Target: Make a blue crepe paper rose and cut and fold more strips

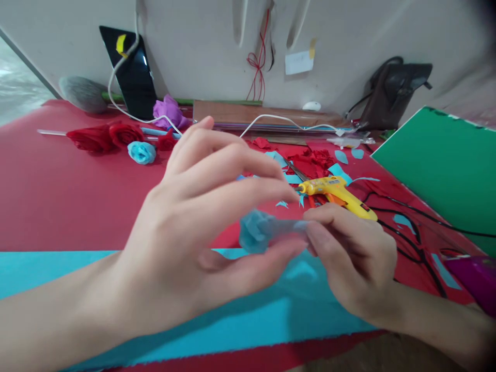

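A small light-blue paper flower (253,232) hangs in the air at the middle of the head view, its stem pointing right and smeared by motion. Thumb and fingers of my right hand (354,253) pinch the stem's far end. My left hand (182,222) is spread around the flower from the left, fingers apart, the thumb just below the stem; whether the thumb touches it I cannot tell. Below both hands lies a wide strip of light-blue paper (240,315). Beyond my right hand rests a yellow glue gun (337,194).
Red roses (93,138), a finished blue rose (141,152) and a purple flower (169,111) lie at the back left. Scissors (296,169) and red paper scraps (320,160) are behind the glue gun. Black cords (416,258) and a green board (445,170) stand right.
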### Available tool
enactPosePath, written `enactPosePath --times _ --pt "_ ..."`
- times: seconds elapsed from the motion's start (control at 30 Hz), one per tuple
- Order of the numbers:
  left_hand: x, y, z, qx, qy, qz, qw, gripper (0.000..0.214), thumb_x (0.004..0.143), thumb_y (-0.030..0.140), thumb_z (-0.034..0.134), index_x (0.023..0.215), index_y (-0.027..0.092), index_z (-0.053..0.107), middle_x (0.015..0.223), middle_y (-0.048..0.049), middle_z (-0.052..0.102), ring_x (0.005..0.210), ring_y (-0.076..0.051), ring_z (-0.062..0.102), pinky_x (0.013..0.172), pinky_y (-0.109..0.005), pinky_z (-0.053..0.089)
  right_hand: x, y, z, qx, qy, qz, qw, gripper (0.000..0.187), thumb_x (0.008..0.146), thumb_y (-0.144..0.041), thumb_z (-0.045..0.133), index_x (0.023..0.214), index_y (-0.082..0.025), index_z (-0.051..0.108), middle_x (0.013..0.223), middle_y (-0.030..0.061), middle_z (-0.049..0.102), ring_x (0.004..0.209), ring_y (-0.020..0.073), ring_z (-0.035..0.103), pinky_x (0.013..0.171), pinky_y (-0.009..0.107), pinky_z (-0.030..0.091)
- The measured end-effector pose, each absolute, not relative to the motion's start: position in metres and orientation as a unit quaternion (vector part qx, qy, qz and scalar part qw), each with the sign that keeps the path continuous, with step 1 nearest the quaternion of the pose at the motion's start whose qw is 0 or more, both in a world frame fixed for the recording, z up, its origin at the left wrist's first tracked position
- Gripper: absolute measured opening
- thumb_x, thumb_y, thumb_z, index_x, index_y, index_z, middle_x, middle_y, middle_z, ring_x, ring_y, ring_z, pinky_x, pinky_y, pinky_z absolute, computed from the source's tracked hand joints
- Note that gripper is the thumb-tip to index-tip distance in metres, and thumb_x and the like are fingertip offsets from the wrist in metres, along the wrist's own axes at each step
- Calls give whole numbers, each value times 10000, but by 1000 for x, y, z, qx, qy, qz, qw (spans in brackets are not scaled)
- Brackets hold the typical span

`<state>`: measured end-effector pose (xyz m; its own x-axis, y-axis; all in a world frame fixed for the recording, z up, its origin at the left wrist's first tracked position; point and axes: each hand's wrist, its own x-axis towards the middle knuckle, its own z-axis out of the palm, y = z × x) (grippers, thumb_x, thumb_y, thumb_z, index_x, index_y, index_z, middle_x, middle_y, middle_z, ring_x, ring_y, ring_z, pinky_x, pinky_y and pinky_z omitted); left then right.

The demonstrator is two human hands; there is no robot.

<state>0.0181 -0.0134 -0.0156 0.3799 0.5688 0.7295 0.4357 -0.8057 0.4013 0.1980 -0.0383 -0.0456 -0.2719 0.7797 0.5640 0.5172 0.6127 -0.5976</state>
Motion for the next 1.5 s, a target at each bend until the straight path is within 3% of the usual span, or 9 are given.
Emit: enactPosePath --times 0.2,0.3,0.4,0.6,0.8,1.03,1.2,1.37,1.5 --pt "12 -1 -22 745 387 484 245 89 862 240 535 875 193 609 862 57 616 829 -46 547 733 -99 402 201 -36 -50 -412 -773 127 466 128 842 -157 467 725 -205 490 510 -69 404 403 35 343 394 184 299" --pt "9 10 -30 682 373 486 400 126 883 245 510 862 215 630 849 72 640 810 -29 568 708 -73 409 201 -33 -49 -383 -781 102 482 103 796 -112 491 756 -204 515 517 -72 443 380 32 306 408 200 315" --pt "8 16 -35 636 345 489 487 82 840 250 575 835 215 649 819 58 659 768 -49 588 668 -101 440 200 -30 -51 -375 -763 138 508 112 768 -106 521 774 -210 560 554 -54 509 423 50 382 438 218 338" --pt "15 14 -38 623 328 473 530 37 788 166 607 791 179 642 719 41 651 658 -65 588 637 -144 475 195 -24 -59 -373 -539 581 483 234 867 -301 454 715 -205 604 507 -44 446 456 60 371 411 202 260" --pt "20 1 -39 646 326 406 558 75 766 208 652 825 233 690 777 43 684 794 -112 612 758 -190 466 188 -24 -57 -274 -373 783 415 250 866 -344 460 746 -160 579 477 -57 424 421 39 324 427 188 229" --pt "22 -5 -42 585 335 400 621 116 760 245 659 661 188 674 691 39 669 734 -125 606 745 -220 469 186 -24 -58 -234 -314 845 363 232 855 -311 482 716 -140 553 460 -53 427 409 41 329 419 179 233" --pt "22 -1 -47 536 304 403 677 81 787 253 634 798 205 697 791 26 694 795 -132 611 807 -242 458 187 -24 -61 -238 -328 836 370 218 856 -326 471 738 -153 537 478 -51 436 425 45 337 434 186 230" --pt "20 0 -47 498 314 429 685 159 754 270 665 613 195 663 614 55 619 644 -87 559 679 -189 447 190 -23 -63 -223 -323 831 395 218 845 -307 454 729 -148 546 478 -55 388 427 49 315 451 198 223" --pt "19 -2 -44 500 306 434 685 79 758 247 654 714 202 702 737 24 662 757 -125 598 778 -226 459 192 -23 -62 -191 -309 844 394 192 832 -274 435 713 -159 532 486 -52 369 429 57 298 463 208 224"
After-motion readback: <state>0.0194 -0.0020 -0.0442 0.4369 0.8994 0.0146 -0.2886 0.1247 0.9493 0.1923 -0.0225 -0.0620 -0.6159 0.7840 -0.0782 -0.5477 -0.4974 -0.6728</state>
